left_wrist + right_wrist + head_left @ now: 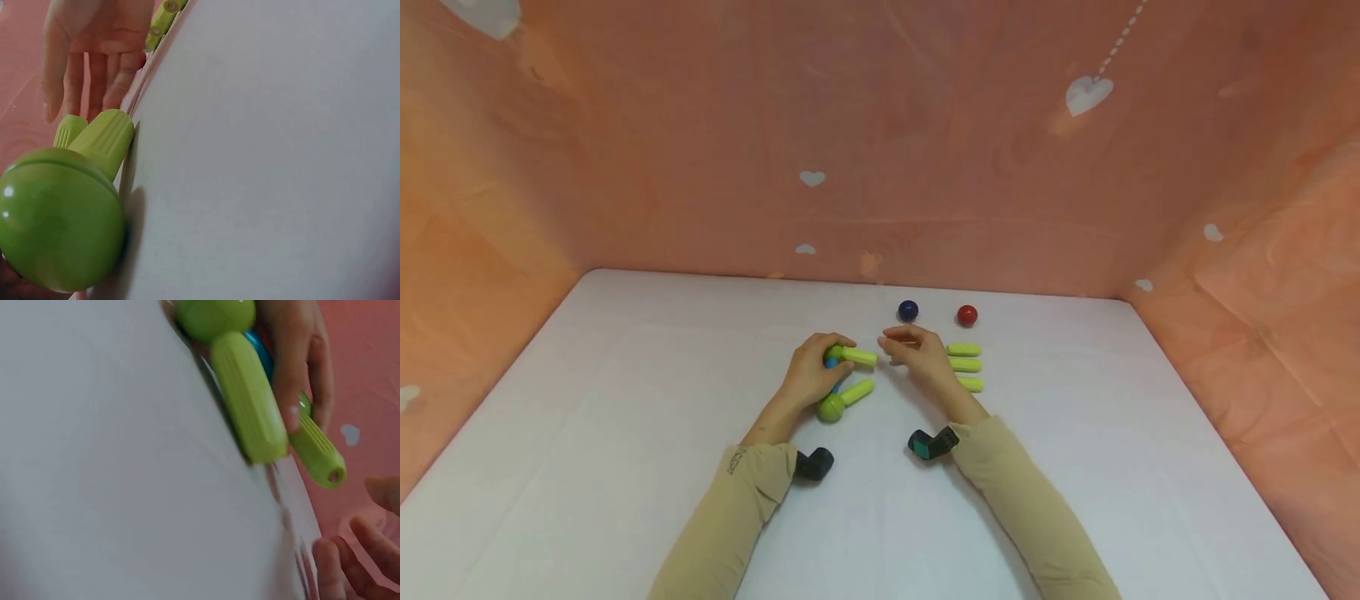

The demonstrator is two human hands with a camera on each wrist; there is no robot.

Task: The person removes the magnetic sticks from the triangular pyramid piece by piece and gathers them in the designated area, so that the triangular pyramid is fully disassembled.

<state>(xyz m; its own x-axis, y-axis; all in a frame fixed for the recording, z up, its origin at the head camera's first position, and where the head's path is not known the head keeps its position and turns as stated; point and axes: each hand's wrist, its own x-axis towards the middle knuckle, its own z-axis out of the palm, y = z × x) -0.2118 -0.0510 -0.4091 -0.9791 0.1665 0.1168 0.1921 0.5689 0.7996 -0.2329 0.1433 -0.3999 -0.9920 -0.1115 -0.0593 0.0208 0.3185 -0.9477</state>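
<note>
My left hand [808, 373] pinches a small green maraca [861, 357] by its round head, the ribbed handle pointing right. A bright blue round thing [831, 364] shows partly under that hand, mostly hidden. Nearer to me lies a second green maraca [831, 407], its ball large in the left wrist view. To the right, my right hand [928, 362] hovers with relaxed, slightly bent fingers and nothing between them. It is close to the held maraca's handle end but apart from it. Beside this hand lie three loose green handles [966, 365], partly covered by it.
A dark blue ball [907, 311] and a red ball [967, 316] sit near the back of the white table [647, 358]. Behind and at the sides hangs an orange-pink cloth [865, 125] with white hearts. Black wrist cameras [815, 464] stick out from both cuffs.
</note>
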